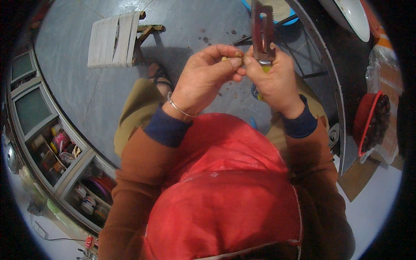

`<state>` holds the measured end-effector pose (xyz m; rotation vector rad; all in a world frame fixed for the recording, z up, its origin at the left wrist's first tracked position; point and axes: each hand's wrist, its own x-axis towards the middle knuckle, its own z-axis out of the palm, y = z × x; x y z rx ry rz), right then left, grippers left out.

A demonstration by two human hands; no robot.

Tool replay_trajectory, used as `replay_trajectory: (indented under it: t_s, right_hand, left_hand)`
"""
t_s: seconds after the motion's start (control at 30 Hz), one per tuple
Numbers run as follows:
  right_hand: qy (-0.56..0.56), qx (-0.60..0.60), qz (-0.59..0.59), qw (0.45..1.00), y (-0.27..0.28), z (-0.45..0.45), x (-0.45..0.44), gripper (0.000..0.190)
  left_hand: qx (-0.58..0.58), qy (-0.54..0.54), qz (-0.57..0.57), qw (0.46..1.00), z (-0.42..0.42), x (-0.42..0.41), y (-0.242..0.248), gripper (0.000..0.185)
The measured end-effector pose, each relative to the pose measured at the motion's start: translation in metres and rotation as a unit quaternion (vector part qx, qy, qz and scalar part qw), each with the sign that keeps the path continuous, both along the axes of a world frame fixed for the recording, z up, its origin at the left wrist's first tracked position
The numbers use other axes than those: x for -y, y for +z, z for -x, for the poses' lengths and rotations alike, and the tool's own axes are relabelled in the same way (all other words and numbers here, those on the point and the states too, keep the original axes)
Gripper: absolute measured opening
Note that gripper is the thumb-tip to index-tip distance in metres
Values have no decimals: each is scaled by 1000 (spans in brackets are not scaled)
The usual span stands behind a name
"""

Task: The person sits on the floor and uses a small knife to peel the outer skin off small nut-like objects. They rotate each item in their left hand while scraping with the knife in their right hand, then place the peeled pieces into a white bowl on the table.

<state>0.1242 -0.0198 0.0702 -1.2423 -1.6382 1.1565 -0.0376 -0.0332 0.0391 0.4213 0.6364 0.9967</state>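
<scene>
My right hand is closed around the yellow-green handle of kitchen scissors, whose metal blades point away from me and have a serrated cutout. My left hand pinches a small yellowish-brown piece between thumb and fingertips; its kind cannot be told. The fingertips of both hands meet or nearly meet in front of me. A red apron covers my lap.
A stool with a pale woven-strap seat stands ahead to the left. Dark scraps lie on the grey floor. At the right are a table edge, a red basin of dark items and a white basin. Glazed cabinets line the left.
</scene>
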Motion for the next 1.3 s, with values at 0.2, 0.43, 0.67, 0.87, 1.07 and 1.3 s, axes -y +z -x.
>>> replay_trajectory:
  t_s: [0.2,0.43,0.67,0.87,1.07,1.3]
  right_hand:
    - [-13,-56,83,995,9,-2,0,12]
    - [-14,-56,75,996,8,-7,-1,9]
    - [-6,-60,54,997,5,-14,-5,7]
    - [-11,-47,54,997,9,-9,-3,7]
    - [-21,-6,-18,1000,11,-4,-4,5]
    - [10,-36,47,998,10,-9,-3,9]
  left_hand:
    - [0,6,0,1000,2,0,1,17]
    - [17,2,-7,1000,3,0,1,17]
    - [3,-1,-36,999,4,-1,6,19]
    - [-2,2,-26,1000,6,-1,6,20]
    - [-18,9,-30,999,6,-3,6,18]
    - [-77,13,-52,996,5,0,9,19]
